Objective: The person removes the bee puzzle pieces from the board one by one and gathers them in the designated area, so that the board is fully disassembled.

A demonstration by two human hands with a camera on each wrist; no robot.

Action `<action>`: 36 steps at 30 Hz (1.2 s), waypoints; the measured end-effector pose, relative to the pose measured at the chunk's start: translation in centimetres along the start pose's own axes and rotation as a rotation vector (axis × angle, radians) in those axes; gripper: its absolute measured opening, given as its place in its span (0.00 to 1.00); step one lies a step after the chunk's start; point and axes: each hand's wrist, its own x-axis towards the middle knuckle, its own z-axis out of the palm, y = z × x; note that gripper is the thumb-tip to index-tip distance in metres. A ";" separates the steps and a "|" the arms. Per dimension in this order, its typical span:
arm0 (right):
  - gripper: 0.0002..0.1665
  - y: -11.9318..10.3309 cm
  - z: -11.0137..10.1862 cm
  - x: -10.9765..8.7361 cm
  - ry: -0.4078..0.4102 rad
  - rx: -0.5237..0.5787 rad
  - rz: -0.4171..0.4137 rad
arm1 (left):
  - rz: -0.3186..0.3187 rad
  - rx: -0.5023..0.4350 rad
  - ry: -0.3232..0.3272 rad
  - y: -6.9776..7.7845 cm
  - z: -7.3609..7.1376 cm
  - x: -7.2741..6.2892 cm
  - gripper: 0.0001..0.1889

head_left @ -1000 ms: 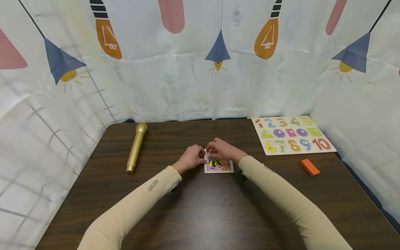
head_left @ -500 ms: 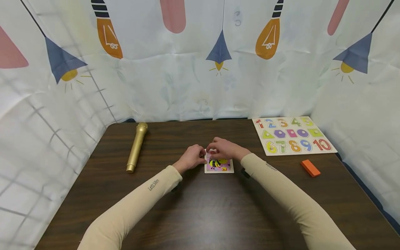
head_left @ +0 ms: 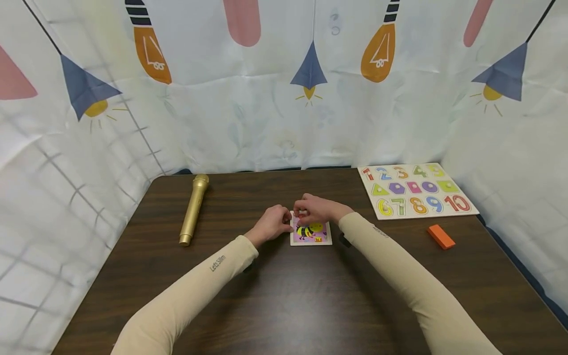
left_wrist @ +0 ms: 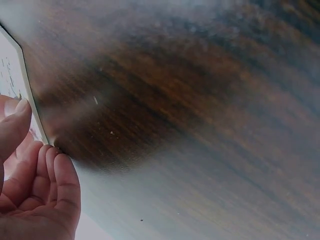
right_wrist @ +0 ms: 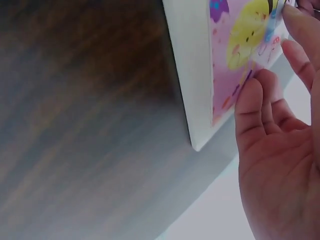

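Note:
A small square bee jigsaw puzzle (head_left: 310, 233) with a pale frame and pink background lies flat on the table. My left hand (head_left: 271, 226) grips its left edge; in the left wrist view the thumb (left_wrist: 17, 122) is over the frame and the fingers (left_wrist: 65, 185) curl at its side. From the right, my right hand (head_left: 320, 209) reaches over the upper part, thumb and fingers bent around a puzzle piece (right_wrist: 267, 50) near the upper left corner. The hand hides part of that corner, and how far the piece is raised is unclear.
A gold microphone (head_left: 194, 209) lies at the left of the dark wooden table (head_left: 284, 301). At the back right sits a number and shape board (head_left: 417, 192), with an orange block (head_left: 441, 237) in front of it. A printed curtain (head_left: 266, 113) hangs behind.
My left hand keeps its place at the puzzle's edge. My right hand shifts only slightly over the upper left part, and a bit more of the bee picture shows under it.

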 end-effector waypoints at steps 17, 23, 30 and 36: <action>0.19 -0.4 0.3 -1.4 0.072 -0.013 0.013 | 0.045 0.049 -0.022 0.3 0.1 0.0 0.11; 0.20 -0.4 0.3 -1.5 0.059 -0.041 -0.014 | 0.027 0.036 -0.024 0.4 0.1 0.0 0.13; 0.21 -0.3 0.2 -1.3 0.013 -0.004 0.009 | 0.026 0.031 -0.025 0.4 0.0 -0.1 0.14; 0.22 -0.2 0.0 -1.1 -0.011 0.013 0.023 | 0.023 0.029 -0.029 0.3 0.0 0.0 0.14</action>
